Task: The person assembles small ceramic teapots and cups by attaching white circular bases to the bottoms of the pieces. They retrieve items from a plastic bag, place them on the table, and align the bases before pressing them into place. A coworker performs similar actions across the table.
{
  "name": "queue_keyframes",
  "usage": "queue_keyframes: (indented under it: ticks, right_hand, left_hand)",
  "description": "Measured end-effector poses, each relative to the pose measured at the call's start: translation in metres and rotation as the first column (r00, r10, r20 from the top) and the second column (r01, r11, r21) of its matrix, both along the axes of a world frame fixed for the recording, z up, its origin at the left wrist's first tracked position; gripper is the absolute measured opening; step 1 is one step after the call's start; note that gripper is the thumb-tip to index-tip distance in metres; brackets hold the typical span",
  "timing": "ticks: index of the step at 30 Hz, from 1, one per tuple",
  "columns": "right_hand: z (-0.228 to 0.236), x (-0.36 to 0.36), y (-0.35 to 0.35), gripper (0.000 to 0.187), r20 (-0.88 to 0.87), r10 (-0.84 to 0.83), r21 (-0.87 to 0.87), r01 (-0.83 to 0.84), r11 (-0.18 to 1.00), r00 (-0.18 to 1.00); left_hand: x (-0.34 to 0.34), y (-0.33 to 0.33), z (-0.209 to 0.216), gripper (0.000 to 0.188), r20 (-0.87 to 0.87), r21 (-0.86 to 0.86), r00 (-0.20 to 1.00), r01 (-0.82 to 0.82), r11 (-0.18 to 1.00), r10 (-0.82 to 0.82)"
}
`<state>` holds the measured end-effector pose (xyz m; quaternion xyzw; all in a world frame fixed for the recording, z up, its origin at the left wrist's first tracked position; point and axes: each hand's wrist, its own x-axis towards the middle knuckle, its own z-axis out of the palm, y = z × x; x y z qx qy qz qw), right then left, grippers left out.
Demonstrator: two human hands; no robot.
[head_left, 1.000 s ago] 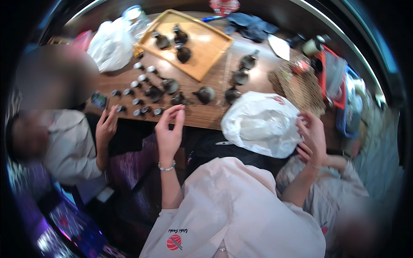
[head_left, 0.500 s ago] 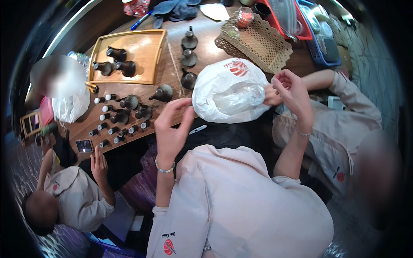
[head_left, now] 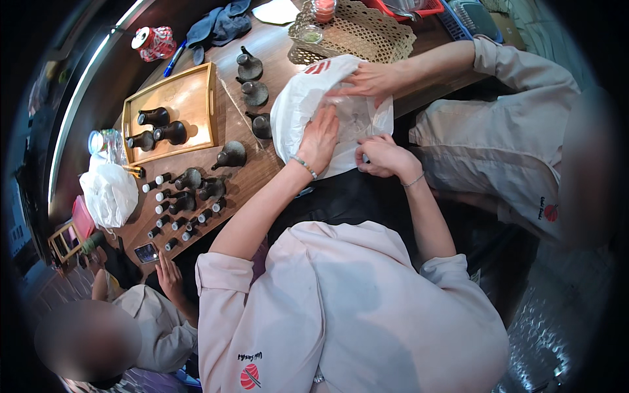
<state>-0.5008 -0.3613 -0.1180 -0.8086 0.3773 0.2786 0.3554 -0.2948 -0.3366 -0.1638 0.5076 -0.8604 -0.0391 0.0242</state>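
A white plastic bag (head_left: 291, 108) with a red print lies at the table's near edge, its mouth spread. My left hand (head_left: 320, 141) reaches into the mouth with fingers stretched out against the plastic. At the bag's near right edge my right hand (head_left: 388, 157) is curled closed, gripping the plastic. From the right a co-worker's hand (head_left: 372, 80) rests on the far side of the mouth, fingers spread. What the bag holds, if anything, cannot be made out.
Dark spouted jugs (head_left: 254, 93) stand left of the bag. Three more sit on a wooden tray (head_left: 209, 108). Small dark bottles (head_left: 171, 243) and another white bag (head_left: 108, 193) are further left. Behind lies a woven basket (head_left: 393, 46). A second person touches a phone (head_left: 146, 253).
Both my hands have come down from beside the bag onto it, the left one into its mouth. The co-worker's hand has moved to the far side. The bag's mouth is wider, and the view has shifted.
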Motion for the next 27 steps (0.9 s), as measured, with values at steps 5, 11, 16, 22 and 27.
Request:
queue_keyframes:
  ticks: [5,11,16,22,27]
  right_hand:
    - [-0.009,-0.014,0.001,0.019,-0.121,-0.038,0.063,0.046,0.997,0.992]
    - [0.012,-0.014,0.014,0.015,-0.046,-0.147,0.051,0.149,0.987,0.988]
    - [0.048,-0.003,0.027,0.013,0.063,-0.157,-0.103,0.163,0.981,0.986]
    - [0.084,0.011,0.029,0.012,0.186,-0.146,-0.152,0.175,0.973,0.972]
    - [0.099,0.026,0.027,0.007,0.247,-0.117,-0.206,0.170,0.964,0.962]
  left_hand:
    - [-0.006,-0.025,-0.013,0.042,0.058,-0.151,0.990,-0.121,0.981,0.131]
    - [0.010,-0.045,0.018,0.035,-0.118,-0.006,0.969,-0.218,0.976,0.216]
    - [0.025,-0.035,0.018,0.042,-0.295,-0.006,0.921,-0.268,0.963,0.255]
    - [0.052,-0.031,0.056,0.051,-0.473,0.097,0.815,-0.330,0.939,0.335]
    - [0.070,-0.028,0.078,0.050,-0.602,0.106,0.715,-0.369,0.923,0.355]
